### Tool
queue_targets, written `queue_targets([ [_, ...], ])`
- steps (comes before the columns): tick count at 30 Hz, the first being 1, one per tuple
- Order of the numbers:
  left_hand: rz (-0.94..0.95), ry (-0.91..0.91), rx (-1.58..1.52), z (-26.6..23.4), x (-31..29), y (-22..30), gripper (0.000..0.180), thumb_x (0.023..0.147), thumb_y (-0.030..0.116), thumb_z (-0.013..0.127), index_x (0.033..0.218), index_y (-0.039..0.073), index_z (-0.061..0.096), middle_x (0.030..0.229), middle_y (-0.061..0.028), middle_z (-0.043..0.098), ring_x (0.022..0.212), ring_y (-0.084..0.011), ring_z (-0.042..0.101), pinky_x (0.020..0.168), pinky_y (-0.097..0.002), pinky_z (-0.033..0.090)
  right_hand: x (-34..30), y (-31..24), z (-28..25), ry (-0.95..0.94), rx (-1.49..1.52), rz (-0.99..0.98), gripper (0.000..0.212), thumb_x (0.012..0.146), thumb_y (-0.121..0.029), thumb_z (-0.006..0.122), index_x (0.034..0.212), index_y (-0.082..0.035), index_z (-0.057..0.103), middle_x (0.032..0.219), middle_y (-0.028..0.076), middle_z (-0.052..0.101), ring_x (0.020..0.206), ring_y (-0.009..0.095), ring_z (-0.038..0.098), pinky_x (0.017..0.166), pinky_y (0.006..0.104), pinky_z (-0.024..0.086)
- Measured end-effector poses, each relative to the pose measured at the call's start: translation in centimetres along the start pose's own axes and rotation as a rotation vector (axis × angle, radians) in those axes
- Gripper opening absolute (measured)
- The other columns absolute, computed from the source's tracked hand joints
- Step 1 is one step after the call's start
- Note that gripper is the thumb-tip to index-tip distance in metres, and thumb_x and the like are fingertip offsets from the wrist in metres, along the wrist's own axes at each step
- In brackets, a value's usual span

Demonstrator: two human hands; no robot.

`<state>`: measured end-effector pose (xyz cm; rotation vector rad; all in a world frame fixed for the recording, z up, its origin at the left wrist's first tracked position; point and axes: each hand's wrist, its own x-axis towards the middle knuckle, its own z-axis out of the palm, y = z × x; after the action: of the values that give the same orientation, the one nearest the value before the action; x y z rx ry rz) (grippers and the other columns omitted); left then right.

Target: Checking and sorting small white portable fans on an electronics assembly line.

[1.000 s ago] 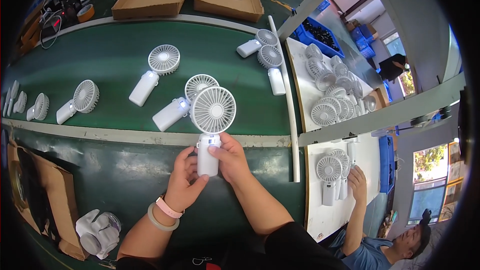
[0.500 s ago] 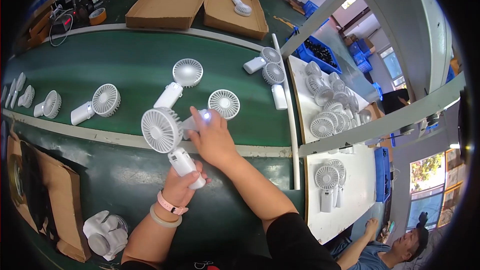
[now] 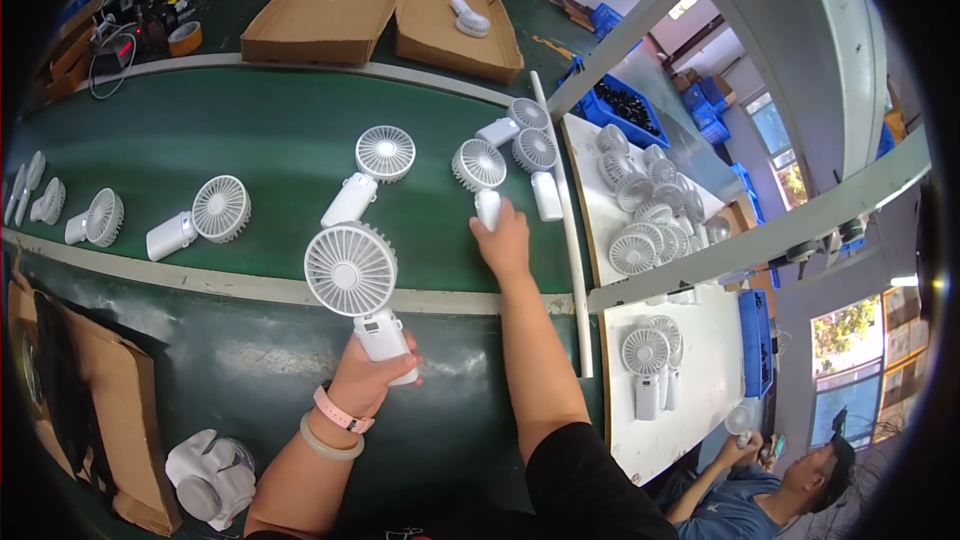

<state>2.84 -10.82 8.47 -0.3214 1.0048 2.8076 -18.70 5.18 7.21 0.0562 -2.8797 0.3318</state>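
My left hand (image 3: 372,376) is closed around the handle of a white handheld fan (image 3: 350,270), its round grille raised above the near edge of the green belt. Farther right, my right hand (image 3: 506,242) grips the lower end of a second white fan (image 3: 479,166) over the belt. That fan's head points away from me, close to two white fans (image 3: 535,150) by the belt's right end. Between my hands and beyond them, another white fan (image 3: 385,154) lies with its handle toward me.
More fans (image 3: 220,209) lie along the left of the green belt (image 3: 290,120). A white rail (image 3: 562,230) closes its right end; past it, a white table (image 3: 690,410) bears clustered fans. Cardboard trays (image 3: 325,15) stand beyond. A co-worker (image 3: 745,490) sits at lower right.
My right hand has carried its fan right and away from me, toward the pair at the belt's end. The light on its handle no longer shows. My left hand keeps its fan.
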Motion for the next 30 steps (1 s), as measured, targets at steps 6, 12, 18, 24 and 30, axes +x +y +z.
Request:
queue_targets([
  [6, 0.078, 0.049, 0.074, -0.3, -0.3, -0.3, 0.043, 0.069, -0.004, 0.067, 0.103, 0.008, 0.043, 0.092, -0.0045, 0.051, 0.077, -0.0175, 0.058, 0.055, -0.0319, 0.054, -7.7, -0.5, -4.4, -1.150, 2.346, 0.291, 0.045, 0.088, -0.029, 0.047, 0.125, -0.005, 0.036, 0.105, 0.018, 0.053, 0.082, 0.030, 0.057, 0.072, 0.0423, 0.051],
  [12, 0.083, 0.051, 0.033, -0.7, -0.2, -0.7, 0.042, 0.068, 0.004, 0.072, 0.100, 0.007, 0.045, 0.091, -0.0042, 0.051, 0.077, -0.0181, 0.057, 0.053, -0.0323, 0.053, -10.2, -1.8, -5.5, -1.441, 2.443, 0.019, 0.062, 0.085, -0.033, 0.050, 0.135, -0.008, 0.023, 0.102, 0.016, 0.048, 0.076, 0.025, 0.052, 0.061, 0.0359, 0.046],
  [18, 0.079, 0.067, -0.048, -1.2, -0.6, -0.6, 0.036, 0.069, 0.001, 0.070, 0.097, 0.006, 0.048, 0.089, -0.0055, 0.053, 0.077, -0.0197, 0.059, 0.056, -0.0332, 0.053, -10.3, -1.6, -4.0, -1.290, 2.304, 0.058, 0.059, 0.088, -0.048, 0.038, 0.133, -0.010, 0.030, 0.105, 0.015, 0.047, 0.071, 0.023, 0.049, 0.056, 0.0337, 0.040],
  [24, 0.112, 0.060, -0.019, -0.9, -0.4, -0.8, 0.034, 0.070, 0.000, 0.069, 0.096, 0.005, 0.048, 0.087, -0.0062, 0.053, 0.076, -0.0204, 0.058, 0.055, -0.0330, 0.052, -11.1, -1.8, -3.6, -0.956, 2.173, 0.110, 0.044, 0.087, -0.022, 0.056, 0.124, -0.007, 0.038, 0.103, 0.009, 0.053, 0.082, 0.020, 0.056, 0.076, 0.0372, 0.050],
  [30, 0.115, 0.094, -0.033, 0.0, -0.4, -0.8, 0.034, 0.068, -0.001, 0.067, 0.094, 0.006, 0.047, 0.087, -0.0056, 0.051, 0.076, -0.0199, 0.056, 0.054, -0.0330, 0.051, -10.8, -2.1, -3.7, -0.892, 1.903, 0.145, 0.036, 0.086, -0.009, 0.055, 0.119, -0.003, 0.043, 0.104, 0.008, 0.057, 0.093, 0.017, 0.058, 0.081, 0.0331, 0.049],
])
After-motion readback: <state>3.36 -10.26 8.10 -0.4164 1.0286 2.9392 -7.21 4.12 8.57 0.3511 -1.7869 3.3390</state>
